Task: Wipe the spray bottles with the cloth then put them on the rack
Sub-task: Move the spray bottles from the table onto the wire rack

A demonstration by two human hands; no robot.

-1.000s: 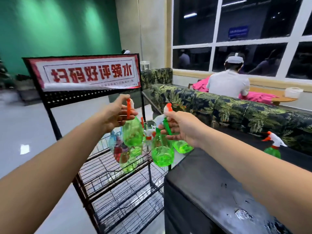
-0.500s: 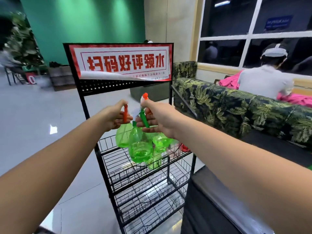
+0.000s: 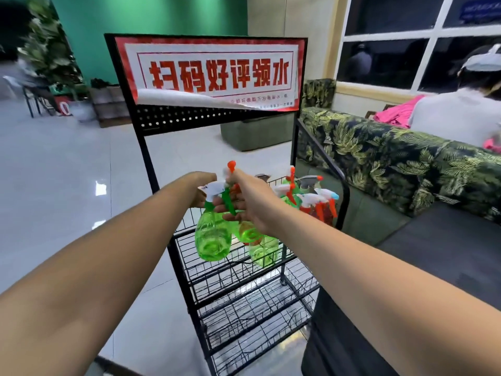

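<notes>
Two green bottles, perhaps, clamped in right hand; cannot tell left hand grip, half hidden.

The single head view looks forward and slightly down from close behind the black wire rack, facing its red-and-white sign, which stands above the rack's shelves.

The bottles I hold are see-through green plastic, smooth and glossy, with matt plastic triggers. The rack is black wire and perforated metal, matt. Its sign is peeling paper. Left, the floor tiles shine. Right, the sofa is leaf-printed cloth.
</notes>
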